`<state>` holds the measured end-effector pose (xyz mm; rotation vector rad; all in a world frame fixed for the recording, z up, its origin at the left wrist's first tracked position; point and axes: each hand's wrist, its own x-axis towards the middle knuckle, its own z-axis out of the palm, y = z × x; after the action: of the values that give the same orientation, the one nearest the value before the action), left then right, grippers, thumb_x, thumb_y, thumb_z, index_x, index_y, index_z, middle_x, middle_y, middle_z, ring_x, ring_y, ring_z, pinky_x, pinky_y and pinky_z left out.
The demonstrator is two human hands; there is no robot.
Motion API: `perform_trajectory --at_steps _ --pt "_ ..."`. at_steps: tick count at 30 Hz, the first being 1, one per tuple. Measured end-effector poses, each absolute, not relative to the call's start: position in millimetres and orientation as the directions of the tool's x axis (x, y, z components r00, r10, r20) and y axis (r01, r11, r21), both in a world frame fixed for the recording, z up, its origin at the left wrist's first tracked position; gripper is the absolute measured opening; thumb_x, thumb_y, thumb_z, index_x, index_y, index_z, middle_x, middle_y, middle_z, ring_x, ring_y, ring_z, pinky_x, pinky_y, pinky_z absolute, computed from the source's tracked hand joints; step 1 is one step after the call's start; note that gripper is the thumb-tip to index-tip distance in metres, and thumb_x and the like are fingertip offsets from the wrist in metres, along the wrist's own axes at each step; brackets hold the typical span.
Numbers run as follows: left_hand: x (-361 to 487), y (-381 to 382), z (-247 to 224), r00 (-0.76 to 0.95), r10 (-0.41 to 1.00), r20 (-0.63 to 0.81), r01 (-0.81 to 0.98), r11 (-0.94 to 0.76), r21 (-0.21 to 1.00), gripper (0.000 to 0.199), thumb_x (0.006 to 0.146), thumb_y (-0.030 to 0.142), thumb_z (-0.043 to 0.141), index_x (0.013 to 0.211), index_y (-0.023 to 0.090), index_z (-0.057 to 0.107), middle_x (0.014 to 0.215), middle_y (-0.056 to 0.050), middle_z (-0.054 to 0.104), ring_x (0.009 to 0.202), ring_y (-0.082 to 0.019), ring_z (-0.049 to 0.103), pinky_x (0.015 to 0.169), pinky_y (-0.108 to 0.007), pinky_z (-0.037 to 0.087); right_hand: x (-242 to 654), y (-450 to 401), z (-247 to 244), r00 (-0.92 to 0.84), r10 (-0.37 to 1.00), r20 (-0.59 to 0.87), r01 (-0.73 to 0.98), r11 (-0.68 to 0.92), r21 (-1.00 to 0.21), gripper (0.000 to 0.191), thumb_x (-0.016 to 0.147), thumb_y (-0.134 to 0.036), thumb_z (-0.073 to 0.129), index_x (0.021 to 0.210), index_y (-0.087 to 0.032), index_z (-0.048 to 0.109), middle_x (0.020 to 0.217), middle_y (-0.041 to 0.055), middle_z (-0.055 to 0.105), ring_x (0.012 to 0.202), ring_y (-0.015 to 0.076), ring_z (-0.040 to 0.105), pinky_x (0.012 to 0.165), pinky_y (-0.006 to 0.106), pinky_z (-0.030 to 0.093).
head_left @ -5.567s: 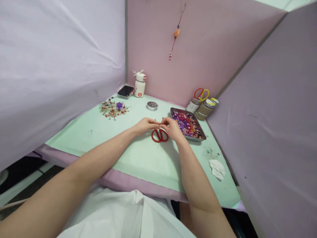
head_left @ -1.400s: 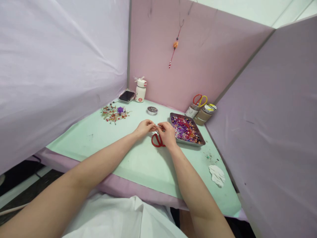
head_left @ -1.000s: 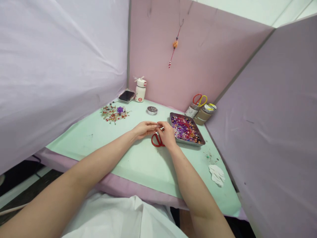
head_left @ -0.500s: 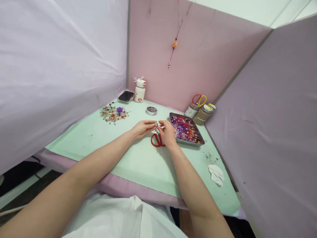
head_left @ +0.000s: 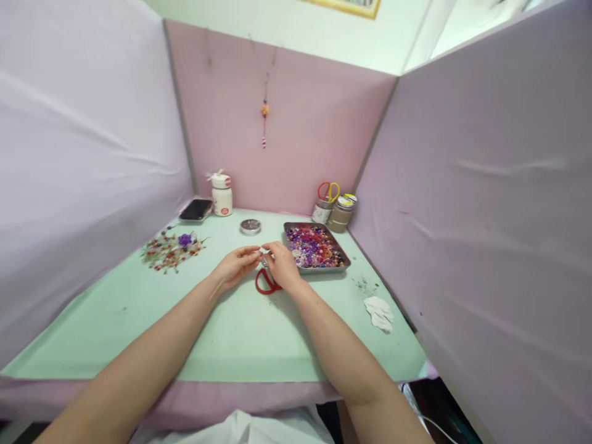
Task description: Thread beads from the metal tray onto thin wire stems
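Note:
Close together over the middle of the table, my left hand (head_left: 238, 266) and my right hand (head_left: 283, 266) meet at the fingertips. Both hands are closed in a pinch around something tiny, too small to name. Just below them lies a pair of red-handled scissors (head_left: 264, 282) on the green cloth, its blades partly hidden by my right hand. Right of that hand stands a metal tray (head_left: 324, 270) full of purple, red and orange beads (head_left: 312, 245).
A pile of beaded strands (head_left: 169, 251) lies left. Behind are a phone (head_left: 197, 209), a white bottle (head_left: 222, 197), a small round tin (head_left: 250, 227) and two jars (head_left: 341, 216), one holding scissors. A crumpled white glove (head_left: 379, 313) lies right. A beaded cord (head_left: 265, 117) hangs behind.
My head view has turned to the right and levelled, so everything sits further left in the picture. Both hands stay pinched together above the scissors.

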<state>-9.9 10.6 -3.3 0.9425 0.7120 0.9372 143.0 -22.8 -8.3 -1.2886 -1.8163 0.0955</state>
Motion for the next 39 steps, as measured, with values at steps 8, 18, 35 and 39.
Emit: perform_trajectory --at_steps 8,18,35,39 --pt "-10.2 9.6 1.2 0.458 0.881 -0.118 -0.273 0.266 0.925 0.013 0.076 0.003 0.063 0.084 0.012 0.065 0.081 -0.005 0.068 0.07 -0.008 0.063 0.071 -0.017 0.053 144.0 -19.6 -8.1 -0.107 0.829 0.548 0.768 0.419 -0.485 0.014 0.089 -0.02 0.05 0.086 -0.021 0.063 0.085 0.0032 0.062 0.085 0.0166 0.055 0.079 0.029 0.041" --pt "-10.2 11.1 -4.5 0.458 0.881 -0.114 -0.313 0.281 0.907 0.021 0.076 0.001 0.062 0.094 0.012 0.061 0.085 -0.007 0.069 0.077 -0.01 0.067 0.075 -0.019 0.054 144.1 -22.0 -7.8 -0.095 0.818 0.568 0.791 0.408 -0.456 0.011 0.089 -0.017 0.045 0.083 -0.02 0.055 0.085 0.0032 0.058 0.085 0.017 0.051 0.077 0.028 0.038" --pt "-14.1 17.9 -11.4 0.537 0.792 -0.291 -0.323 0.511 0.797 0.014 0.086 0.005 0.051 0.087 0.009 0.065 0.079 -0.008 0.069 0.07 -0.009 0.067 0.068 -0.014 0.055 142.7 -23.6 -7.7 -0.153 0.805 0.573 0.723 0.487 -0.49 0.015 0.089 -0.016 0.04 0.081 -0.021 0.051 0.084 0.0023 0.055 0.084 0.0171 0.05 0.079 0.03 0.039" --pt "-14.9 16.7 -9.1 0.547 0.79 -0.277 -0.331 0.509 0.795 0.015 0.083 0.004 0.054 0.09 0.01 0.065 0.079 -0.006 0.069 0.069 -0.008 0.066 0.067 -0.013 0.054 144.3 -22.1 -8.9 -0.146 0.797 0.586 0.724 0.49 -0.486 0.014 0.089 -0.018 0.04 0.082 -0.021 0.052 0.085 0.0032 0.056 0.085 0.0181 0.05 0.079 0.03 0.039"
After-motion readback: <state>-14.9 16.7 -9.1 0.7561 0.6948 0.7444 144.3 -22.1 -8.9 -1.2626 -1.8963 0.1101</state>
